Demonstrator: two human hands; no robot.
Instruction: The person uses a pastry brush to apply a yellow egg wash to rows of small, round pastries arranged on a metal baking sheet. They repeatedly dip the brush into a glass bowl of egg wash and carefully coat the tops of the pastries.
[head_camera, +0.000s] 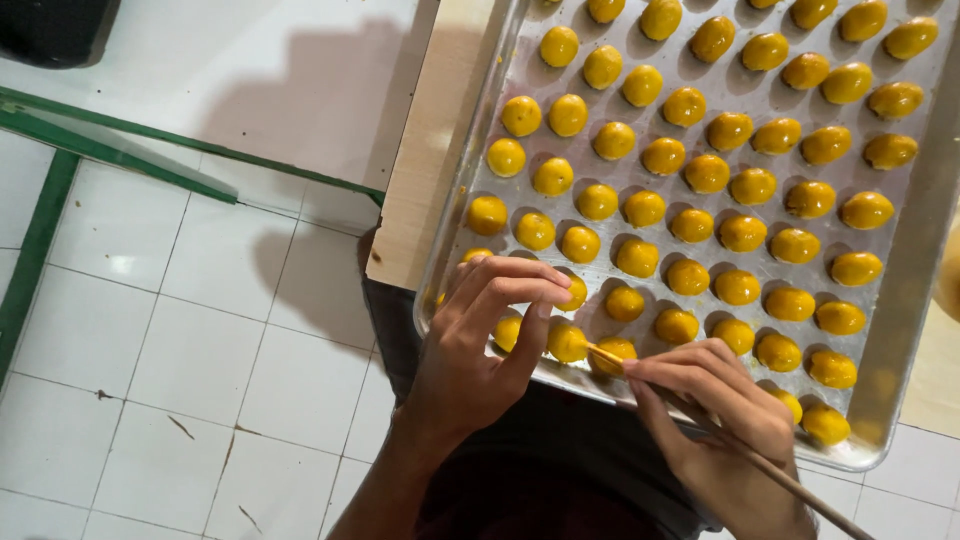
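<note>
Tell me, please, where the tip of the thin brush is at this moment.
In the head view, the brush runs up from the right hand, its tip on a yellow ball at the metal tray's near edge, right of the left hand.

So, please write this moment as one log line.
left hand: touches yellow ball | right hand: brush on it | tray: balls in rows

White square floor tiles (200, 330) are spreading across the left and near side, their grout lines darkened and a few brown scuffs showing. Green metal bars (120, 150) are crossing the floor at far left. A dark object (55, 30) is sitting in the far-left corner. Soft shadows are falling over the tiles beside the pale wooden tabletop (425, 160).
</note>
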